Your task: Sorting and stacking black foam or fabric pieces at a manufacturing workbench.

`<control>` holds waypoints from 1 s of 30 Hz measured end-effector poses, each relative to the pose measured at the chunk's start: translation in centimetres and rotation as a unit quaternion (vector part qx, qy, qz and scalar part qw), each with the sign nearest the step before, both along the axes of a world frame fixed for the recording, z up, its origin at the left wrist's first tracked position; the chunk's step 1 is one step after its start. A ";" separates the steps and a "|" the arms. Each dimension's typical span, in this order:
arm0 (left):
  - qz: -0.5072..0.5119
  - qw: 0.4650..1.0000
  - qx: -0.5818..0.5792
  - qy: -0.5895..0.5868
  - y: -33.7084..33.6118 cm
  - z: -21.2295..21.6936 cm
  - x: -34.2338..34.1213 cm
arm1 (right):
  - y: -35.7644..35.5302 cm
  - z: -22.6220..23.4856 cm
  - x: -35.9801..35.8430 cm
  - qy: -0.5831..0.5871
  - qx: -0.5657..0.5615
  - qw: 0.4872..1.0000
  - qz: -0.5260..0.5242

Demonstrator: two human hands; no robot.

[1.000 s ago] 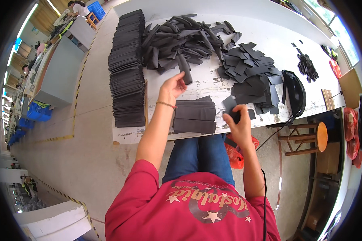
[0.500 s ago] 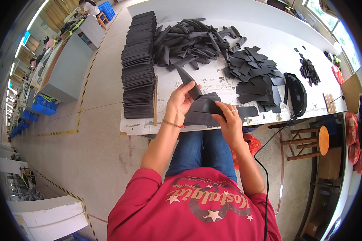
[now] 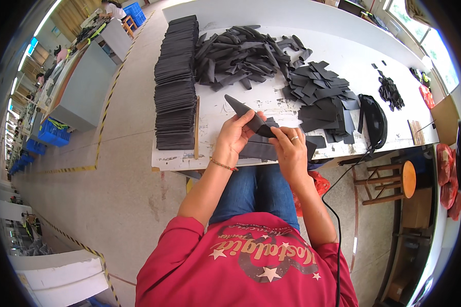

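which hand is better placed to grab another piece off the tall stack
Left, probably. The left hand sits nearer the tall stack of dark pieces at the table's left side. The right hand lies farther right, and both grip the dark pointed piece.

Stacked pieces (image 3: 175, 82) left of strip heap (image 3: 241, 48) (on table (image 3: 322, 20))

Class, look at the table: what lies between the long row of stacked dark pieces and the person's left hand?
In the head view, a thin wooden stick lies on the white table between the stacked row and the left hand.
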State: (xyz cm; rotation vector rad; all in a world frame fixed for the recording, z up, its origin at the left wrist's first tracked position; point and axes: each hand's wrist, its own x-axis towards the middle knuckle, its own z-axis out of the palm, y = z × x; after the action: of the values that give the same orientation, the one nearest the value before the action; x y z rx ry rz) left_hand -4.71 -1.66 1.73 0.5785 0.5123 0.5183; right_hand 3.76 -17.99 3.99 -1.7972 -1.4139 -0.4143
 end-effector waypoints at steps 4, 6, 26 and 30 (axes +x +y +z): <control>-0.013 1.000 -0.004 -0.015 -0.1 -0.2 -0.2 | 0.0 0.0 0.2 -0.045 -0.018 0.999 -0.018; -0.009 1.000 0.004 -0.013 -0.4 0.1 -0.3 | 0.2 -0.1 0.2 -0.069 -0.016 0.997 -0.020; 0.020 0.976 0.065 -0.206 -4.0 1.0 0.0 | -0.4 -1.8 -0.8 0.061 -0.037 0.995 0.072; -0.010 0.982 0.014 -0.188 -4.9 -0.4 0.0 | 0.4 1.0 -1.7 0.057 -0.037 0.994 0.090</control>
State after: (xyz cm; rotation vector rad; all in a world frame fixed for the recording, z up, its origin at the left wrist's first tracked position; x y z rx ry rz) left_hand -4.68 -6.60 1.32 0.4956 0.1404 0.6005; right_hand 2.05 -17.55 4.97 -1.7053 -1.5115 -0.1665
